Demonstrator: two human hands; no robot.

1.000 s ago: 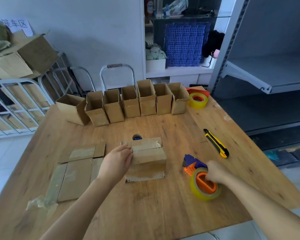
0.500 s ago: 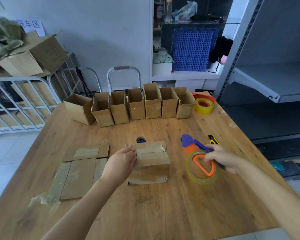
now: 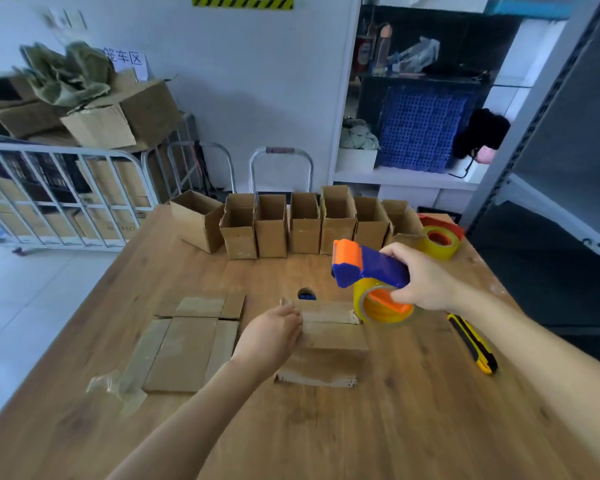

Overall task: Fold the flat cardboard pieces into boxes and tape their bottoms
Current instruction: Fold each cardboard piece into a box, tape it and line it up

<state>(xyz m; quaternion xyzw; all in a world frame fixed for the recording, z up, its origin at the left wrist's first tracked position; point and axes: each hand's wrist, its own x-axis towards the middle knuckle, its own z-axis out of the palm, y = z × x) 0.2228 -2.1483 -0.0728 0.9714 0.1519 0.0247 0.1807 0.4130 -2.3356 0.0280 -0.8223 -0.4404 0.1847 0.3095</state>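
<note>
Box point(image 3: 328, 344): sits near the middle of the surface point(image 3: 395, 427), bottom side up, its two flaps folded shut with the seam running left to right. No tape shows across that seam yet, so this looks like the taping step about to begin.

Left grip point(image 3: 272, 336): your fingers curl over the box's left edge at the seam. Likely reason: to keep the flaps from springing open and to stop the box sliding when tape is pulled across.

Right grip point(image 3: 420, 278): closed around the blue handle of the tape dispenser point(image 3: 371, 268), held in the air over the box's far right corner, roll hanging below, orange nose pointing left. That heading suits a run along the seam toward your holding fingers.

Flat cardboard piece point(image 3: 187, 351): lies just left of the box, in reach as the next blank; a scrap of clear tape point(image 3: 118, 389) lies at its near corner.

Finished boxes point(image 3: 305, 230): stand in a row along the far edge, open ends up, out of the working area. Spare tape roll point(image 3: 439, 241) sits at the row's right end; utility knife point(image 3: 471, 344) lies right of the box, under your forearm.
</note>
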